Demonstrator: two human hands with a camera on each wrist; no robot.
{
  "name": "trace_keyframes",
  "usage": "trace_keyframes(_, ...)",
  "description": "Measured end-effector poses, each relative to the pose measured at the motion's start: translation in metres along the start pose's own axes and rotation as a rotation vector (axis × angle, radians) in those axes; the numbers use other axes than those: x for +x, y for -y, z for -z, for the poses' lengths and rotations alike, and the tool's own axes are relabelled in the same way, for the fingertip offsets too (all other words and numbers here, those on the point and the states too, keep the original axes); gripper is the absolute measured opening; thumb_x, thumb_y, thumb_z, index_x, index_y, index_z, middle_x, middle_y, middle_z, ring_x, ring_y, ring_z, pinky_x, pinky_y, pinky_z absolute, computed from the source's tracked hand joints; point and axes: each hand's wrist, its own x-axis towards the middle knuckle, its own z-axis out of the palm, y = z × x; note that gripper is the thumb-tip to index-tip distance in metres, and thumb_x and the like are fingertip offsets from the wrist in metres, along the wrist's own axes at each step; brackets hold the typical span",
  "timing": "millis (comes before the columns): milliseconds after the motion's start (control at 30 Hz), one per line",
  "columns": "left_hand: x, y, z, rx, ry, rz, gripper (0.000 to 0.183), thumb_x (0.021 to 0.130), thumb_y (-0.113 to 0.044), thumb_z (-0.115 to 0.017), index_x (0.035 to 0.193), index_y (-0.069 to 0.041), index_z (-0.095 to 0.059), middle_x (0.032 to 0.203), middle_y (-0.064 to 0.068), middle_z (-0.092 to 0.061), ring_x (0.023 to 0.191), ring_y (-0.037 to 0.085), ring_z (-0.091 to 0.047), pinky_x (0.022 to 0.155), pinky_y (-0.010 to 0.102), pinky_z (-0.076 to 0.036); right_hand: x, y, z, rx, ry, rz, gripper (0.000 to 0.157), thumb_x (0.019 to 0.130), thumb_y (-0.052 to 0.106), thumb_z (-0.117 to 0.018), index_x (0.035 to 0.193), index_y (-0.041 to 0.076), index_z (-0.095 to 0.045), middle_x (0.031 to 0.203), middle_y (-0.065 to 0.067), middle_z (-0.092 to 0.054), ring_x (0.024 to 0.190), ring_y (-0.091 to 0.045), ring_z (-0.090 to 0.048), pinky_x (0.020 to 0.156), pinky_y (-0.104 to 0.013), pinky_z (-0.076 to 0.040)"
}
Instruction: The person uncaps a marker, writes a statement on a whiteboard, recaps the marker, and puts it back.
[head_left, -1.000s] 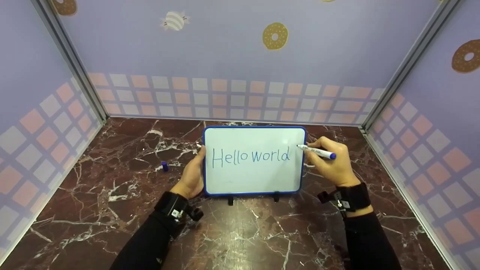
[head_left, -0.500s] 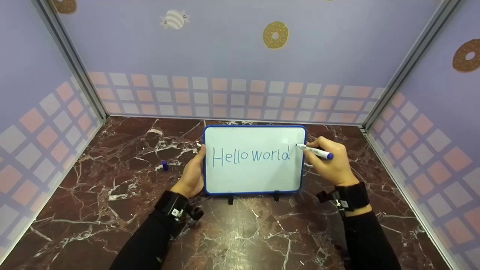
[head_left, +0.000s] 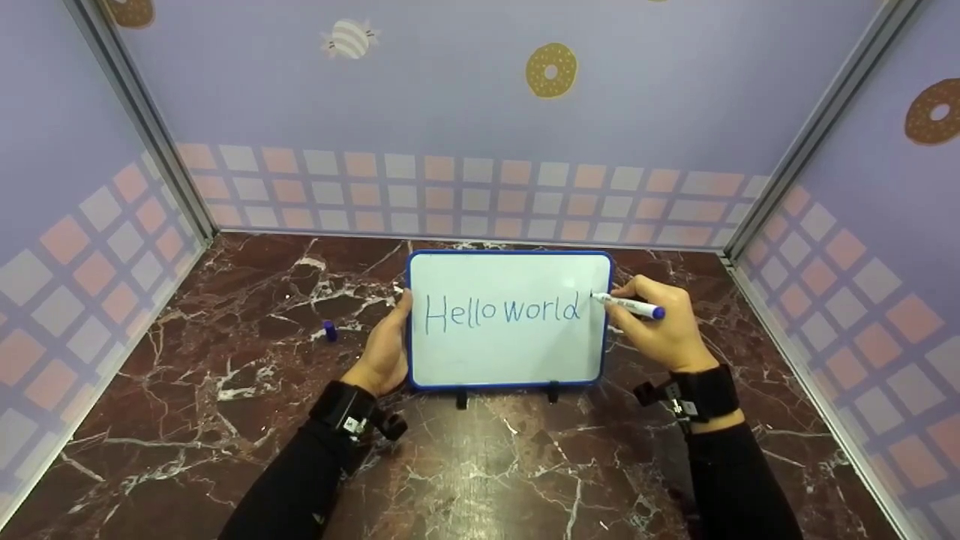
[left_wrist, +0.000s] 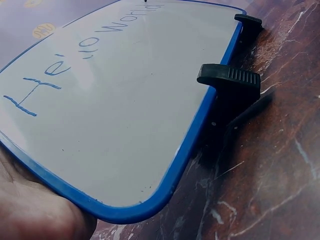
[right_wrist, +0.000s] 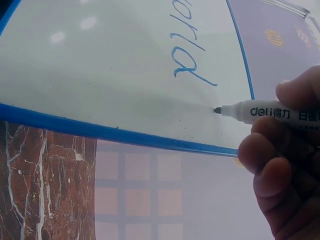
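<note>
A small whiteboard with a blue frame stands tilted back on black feet. "Hello world" is written across it in blue. My left hand holds the board by its left edge, thumb along the frame; its other fingers are hidden behind. My right hand pinches a white whiteboard marker with a blue end. In the right wrist view the marker's dark tip is at the board, just past the "d"; whether it touches I cannot tell.
A blue marker cap lies on the dark red marbled tabletop, left of the board. Patterned panels enclose the table at the back and both sides, joined by grey metal posts.
The marker in my right hand has shifted slightly left, then its tip slightly down, just right of the "d". My left hand and the whiteboard stay where they were.
</note>
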Motion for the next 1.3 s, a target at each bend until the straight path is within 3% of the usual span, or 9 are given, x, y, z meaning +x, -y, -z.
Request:
trace_keyframes(433,0.0010,0.0000,-0.0004,-0.014,0.003,-0.008,0.066,0.117,-0.061,-0.045,0.168,-0.019,-0.047,0.144,0.009,-0.067,0.124,0.030,-0.067,0.103,0.049,-0.055,-0.0007,0.0010,0.0028,0.000,0.052,-0.027,0.017,0.087,-0.008,-0.088,0.091,0.004,-0.076,0.090,-0.005,-0.082,0.062,-0.010,-0.065,0.057,-0.016,-0.049)
trace_keyframes(733,0.0008,0.0005,-0.0008,-0.003,-0.002,-0.013,0.068,0.116,-0.062,-0.045,0.169,-0.019,-0.046,0.143,0.010,-0.068,0.125,0.030,-0.066,0.104,0.049,-0.054,-0.0004,0.0023,0.0043,0.014,0.082,-0.060,0.019,0.088,-0.007,-0.086,0.086,0.007,-0.073,0.084,-0.002,-0.079,0.056,-0.009,-0.058,0.052,-0.017,-0.045)
trace_keyframes(1300,0.0006,0.0007,0.0006,0.021,-0.003,-0.008,0.069,0.116,-0.063,-0.045,0.170,-0.020,-0.045,0.146,0.009,-0.066,0.125,0.030,-0.066,0.102,0.047,-0.055,-0.0024,0.0046,0.0045,0.063,0.154,-0.140,0.026,0.090,-0.008,-0.087,0.084,0.010,-0.070,0.085,-0.001,-0.081,0.055,-0.007,-0.065,0.048,-0.020,-0.049)
